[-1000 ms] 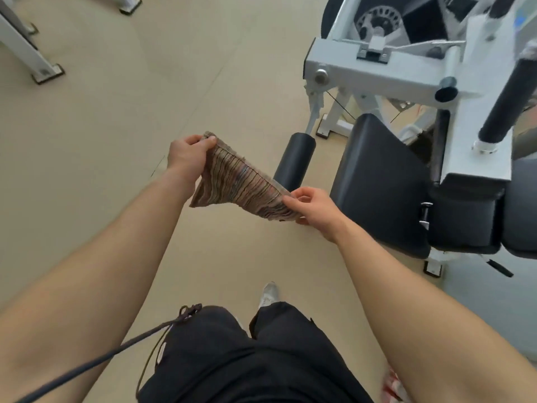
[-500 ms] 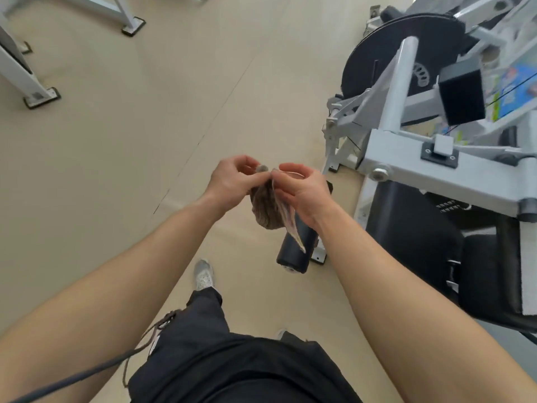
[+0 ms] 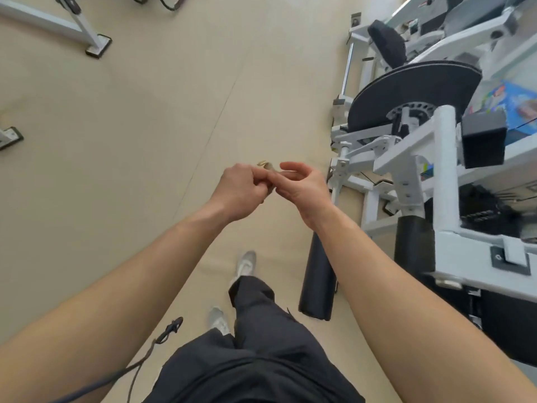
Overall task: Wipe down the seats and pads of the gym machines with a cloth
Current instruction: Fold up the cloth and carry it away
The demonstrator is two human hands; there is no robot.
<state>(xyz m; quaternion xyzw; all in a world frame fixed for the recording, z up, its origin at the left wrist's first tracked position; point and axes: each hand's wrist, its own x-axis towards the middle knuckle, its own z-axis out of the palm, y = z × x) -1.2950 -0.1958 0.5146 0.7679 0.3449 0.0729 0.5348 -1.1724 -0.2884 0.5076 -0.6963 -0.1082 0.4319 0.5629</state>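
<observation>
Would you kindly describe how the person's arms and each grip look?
The left forearm and right forearm are bare, no sleeves in view. The left grip and right grip are ungloved hands; no watch, band or ring shows. Below are dark trousers, pale shoes and a dark cord.

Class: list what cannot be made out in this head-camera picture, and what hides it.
All in the head view.
1. Cloth: only a tip shows; the left hand gripping it hides the rest.
2. Right hand: whether it pinches the cloth is hidden by its own fingers.
3. Roller pad: upper end covered by the right forearm.
4. Blue packet: blurred, cut off by the right edge; print unreadable.
</observation>
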